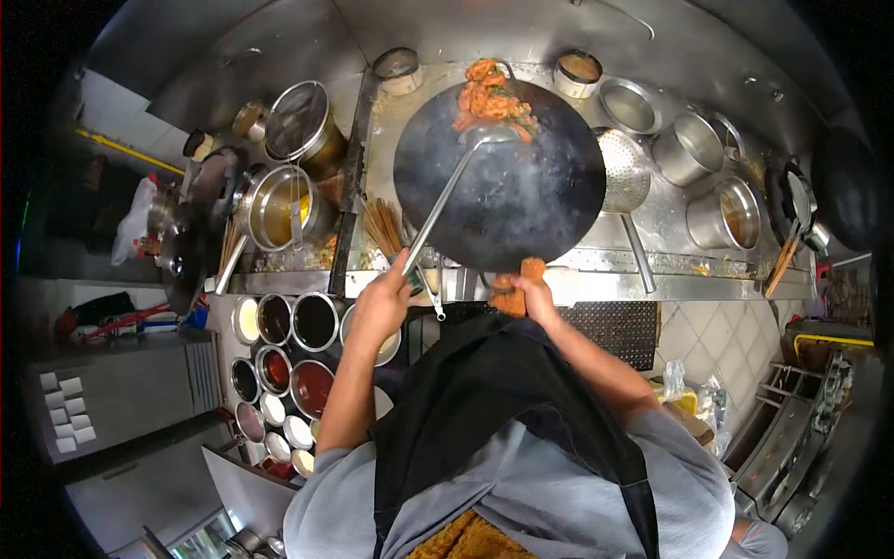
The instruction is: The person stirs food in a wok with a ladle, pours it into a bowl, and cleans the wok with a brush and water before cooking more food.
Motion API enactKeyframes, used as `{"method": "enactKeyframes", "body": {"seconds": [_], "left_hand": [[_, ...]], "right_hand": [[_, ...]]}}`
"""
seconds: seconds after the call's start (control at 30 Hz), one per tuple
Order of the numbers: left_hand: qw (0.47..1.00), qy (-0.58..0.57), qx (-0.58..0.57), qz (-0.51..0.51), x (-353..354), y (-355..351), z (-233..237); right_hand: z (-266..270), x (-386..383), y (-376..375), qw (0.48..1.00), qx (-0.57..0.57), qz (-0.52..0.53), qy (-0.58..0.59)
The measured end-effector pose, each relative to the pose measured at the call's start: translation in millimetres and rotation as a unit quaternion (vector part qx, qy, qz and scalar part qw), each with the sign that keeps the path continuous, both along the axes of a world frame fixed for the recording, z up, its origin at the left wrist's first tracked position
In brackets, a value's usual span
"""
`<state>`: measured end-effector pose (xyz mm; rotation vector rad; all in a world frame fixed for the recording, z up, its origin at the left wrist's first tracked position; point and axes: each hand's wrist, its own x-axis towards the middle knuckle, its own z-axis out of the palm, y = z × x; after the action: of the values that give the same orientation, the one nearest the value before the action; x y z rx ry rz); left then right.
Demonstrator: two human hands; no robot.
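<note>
A large dark wok [521, 200] sits on the stove with smoke or steam over it. Orange-red coated food pieces [489, 96] with bits of green are heaped at its far edge. My left hand [380, 303] is closed around the long handle of a metal ladle [447, 200], whose bowl lies against the food. At the wok's near rim, my right hand [537, 296] grips a folded orange-brown cloth [507, 296]. The cloth lies at the wok's near handle, which it mostly hides. Beside my left hand a bamboo brush [380, 226] stands on the stove edge.
A perforated strainer [622, 172] lies right of the wok, handle toward me. Metal pots [687, 147] stand farther right. On the left are a pot of yellowish liquid [275, 210] and a sieve-topped pot [298, 121]. Several sauce containers [315, 321] stand low at left.
</note>
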<state>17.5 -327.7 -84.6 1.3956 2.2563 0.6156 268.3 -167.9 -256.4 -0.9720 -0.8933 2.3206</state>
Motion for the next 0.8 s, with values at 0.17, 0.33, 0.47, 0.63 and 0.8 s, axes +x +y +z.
{"method": "enactKeyframes", "body": {"seconds": [0.17,0.33,0.47,0.63,0.8], "left_hand": [[0.998,-0.052,-0.025,-0.023,1.0,-32.8,73.0],[0.988,0.053,-0.127,-0.064,20.0,13.7,50.2],[0.997,0.077,0.0,-0.023,32.4,16.3,-0.1],[0.999,-0.013,-0.034,0.004,34.3,-29.5,77.4],[0.994,0.025,-0.096,-0.045,36.7,2.0,59.3]], "right_hand": [[104.2,-44.5,47.9,0.983,-0.103,-0.148,0.008],[93.6,-61.3,86.7,0.994,-0.084,-0.052,-0.039],[36.3,-1.8,19.8,0.998,-0.063,-0.026,0.0],[78.7,-2.1,29.2,0.99,-0.103,-0.088,0.041],[93.1,-54.6,91.4,0.991,-0.105,-0.075,-0.028]]}}
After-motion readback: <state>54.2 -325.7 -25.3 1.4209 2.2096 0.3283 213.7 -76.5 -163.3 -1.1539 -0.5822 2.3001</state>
